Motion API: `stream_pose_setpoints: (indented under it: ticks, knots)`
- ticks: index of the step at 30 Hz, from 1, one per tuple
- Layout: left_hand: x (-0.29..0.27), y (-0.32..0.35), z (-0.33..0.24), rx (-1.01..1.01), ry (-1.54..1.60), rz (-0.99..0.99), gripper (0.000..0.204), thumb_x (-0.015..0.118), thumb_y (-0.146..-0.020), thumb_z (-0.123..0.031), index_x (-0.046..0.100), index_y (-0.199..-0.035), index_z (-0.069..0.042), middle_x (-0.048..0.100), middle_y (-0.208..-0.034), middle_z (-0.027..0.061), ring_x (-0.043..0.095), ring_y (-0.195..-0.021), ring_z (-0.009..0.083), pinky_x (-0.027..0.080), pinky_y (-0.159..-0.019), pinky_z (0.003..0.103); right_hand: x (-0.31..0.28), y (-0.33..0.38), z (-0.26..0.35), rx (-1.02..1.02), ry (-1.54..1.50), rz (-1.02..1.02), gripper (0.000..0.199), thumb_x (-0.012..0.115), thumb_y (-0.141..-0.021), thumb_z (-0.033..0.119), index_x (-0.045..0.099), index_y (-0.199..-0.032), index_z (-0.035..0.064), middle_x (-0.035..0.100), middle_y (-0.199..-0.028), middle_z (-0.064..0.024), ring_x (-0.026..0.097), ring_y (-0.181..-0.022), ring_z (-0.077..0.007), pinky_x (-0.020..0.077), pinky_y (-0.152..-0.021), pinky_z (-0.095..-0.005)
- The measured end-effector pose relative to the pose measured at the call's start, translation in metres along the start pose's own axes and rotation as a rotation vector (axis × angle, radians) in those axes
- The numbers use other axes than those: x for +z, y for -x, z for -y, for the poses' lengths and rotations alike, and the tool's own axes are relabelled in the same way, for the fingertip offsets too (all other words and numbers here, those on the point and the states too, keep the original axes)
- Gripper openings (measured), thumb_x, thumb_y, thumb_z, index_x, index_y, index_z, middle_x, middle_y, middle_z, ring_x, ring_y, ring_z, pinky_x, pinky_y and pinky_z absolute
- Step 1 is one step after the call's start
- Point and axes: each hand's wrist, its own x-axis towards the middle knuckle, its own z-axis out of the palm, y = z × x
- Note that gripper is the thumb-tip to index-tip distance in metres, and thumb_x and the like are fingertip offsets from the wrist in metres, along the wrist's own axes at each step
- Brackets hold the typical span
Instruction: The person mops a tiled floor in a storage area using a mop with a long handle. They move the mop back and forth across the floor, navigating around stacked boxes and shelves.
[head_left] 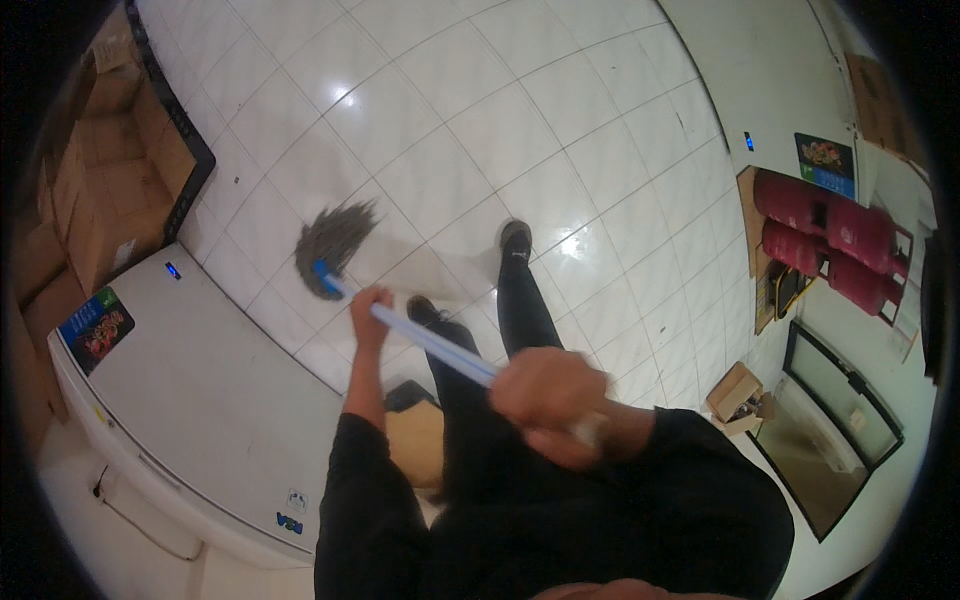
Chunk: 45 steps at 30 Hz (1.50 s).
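Note:
A string mop [432, 343] with a pale blue-and-white handle slants across the view from my chest to the floor at the left. My left hand [370, 303] is wrapped round the lower part of the handle, just above the blue socket. Higher up, close to my body, my right hand [552, 396] is closed round the handle's upper end and is slightly blurred. The grey mop head [338, 243] lies on the white tiles, its strands fanned out toward the upper right, ahead of my left foot.
Shiny tiled floor [480, 120] spreads ahead. A white chest freezer [200, 370] stands at left beside cardboard boxes [115, 190]. Another white freezer [765, 75], red gas cylinders [835, 225], a small open carton [738, 392] and a black-framed glass panel [835, 430] line the right. A brown carton [415, 440] sits by my left leg.

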Motion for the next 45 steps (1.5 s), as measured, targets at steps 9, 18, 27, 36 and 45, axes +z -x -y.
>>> stream_pose_setpoints:
  ticks: [9,18,27,36,45]
  knots:
    - [-0.097,0.066,0.072,0.002,-0.21,0.284,0.028,0.087,-0.067,-0.012,0.073,-0.091,-0.01,0.071,-0.091,0.0082,0.067,-0.091,0.0302,0.051,-0.087,0.04,0.077,0.036,-0.067,0.153,-0.089,0.057,0.022,0.061,-0.078,0.003,0.044,-0.064,0.0036,0.043,-0.062,-0.0103,0.047,-0.055,-0.0303,0.0385,-0.055,-0.0418]
    - [0.129,-0.132,-0.192,0.22,0.433,0.282,0.025,0.087,-0.074,-0.023,0.078,-0.095,-0.011,0.073,-0.084,0.0047,0.069,-0.084,0.0228,0.052,-0.076,0.035,-0.045,-0.025,0.121,-0.257,-0.021,0.037,0.036,0.064,-0.094,0.026,0.047,-0.067,0.0098,0.048,-0.051,-0.0026,0.048,-0.039,-0.0149,0.0455,-0.039,-0.0317]
    - [0.26,-0.182,-0.254,0.292,0.499,0.308,0.042,0.079,-0.084,-0.033,0.059,-0.06,-0.005,0.06,-0.062,0.0093,0.055,-0.063,0.0289,0.047,-0.063,0.039,-0.048,0.002,0.105,-0.331,0.52,-0.022,0.042,0.056,-0.099,0.033,0.049,-0.067,0.0064,0.042,-0.049,-0.0018,0.04,-0.037,-0.0166,0.0372,-0.038,-0.0315]
    - [0.091,-0.047,-0.158,0.046,0.372,0.152,0.026,0.075,-0.081,-0.02,0.062,-0.065,-0.004,0.058,-0.064,0.0162,0.056,-0.065,0.0367,0.043,-0.064,0.047,0.044,-0.004,0.123,-0.19,0.039,-0.092,0.058,0.057,-0.096,0.043,0.04,-0.052,0.0098,0.039,-0.041,0.0001,0.039,-0.031,-0.0167,0.0362,-0.035,-0.0299]
    - [-0.099,0.148,0.13,-0.071,-0.138,-0.168,0.033,0.08,-0.079,-0.013,0.053,-0.063,-0.003,0.049,-0.056,0.009,0.049,-0.054,0.0233,0.04,-0.056,0.038,0.16,0.061,-0.079,0.1,-0.103,-0.013,0.038,0.047,-0.092,0.029,0.044,-0.063,0.0036,0.05,-0.062,-0.01,0.05,-0.052,-0.0265,0.0409,-0.053,-0.0379]
